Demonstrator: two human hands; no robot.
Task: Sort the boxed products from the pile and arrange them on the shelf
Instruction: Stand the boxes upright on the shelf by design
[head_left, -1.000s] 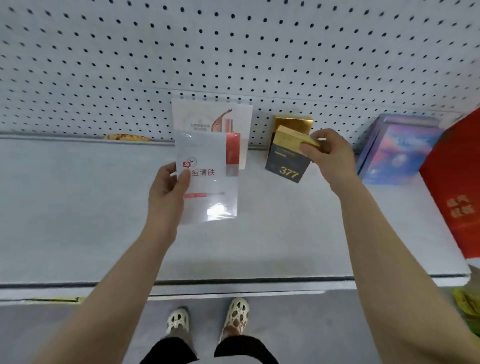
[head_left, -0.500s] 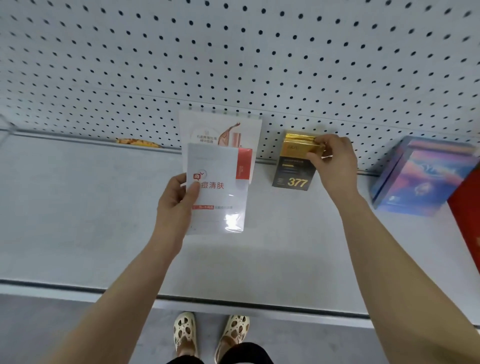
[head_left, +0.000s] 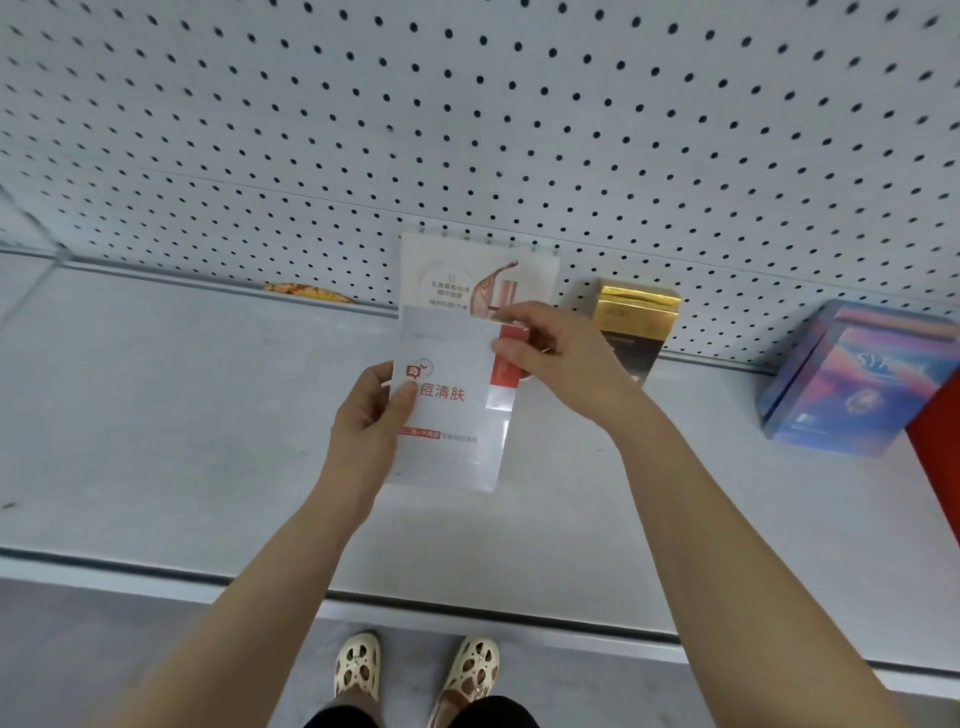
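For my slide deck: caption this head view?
Both hands, left and right, hold a white-and-red box above the shelf.

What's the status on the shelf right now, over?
Left hand and right hand both grip the white box. Black-and-gold box stands on the shelf. Nothing blocking.

Both bare forearms extend forward and converge. The left hand (head_left: 371, 415) grips the lower left edge of a flat white packet (head_left: 449, 400), thumb on its front. The right hand (head_left: 553, 358) pinches the packet's upper right corner, fingers curled.
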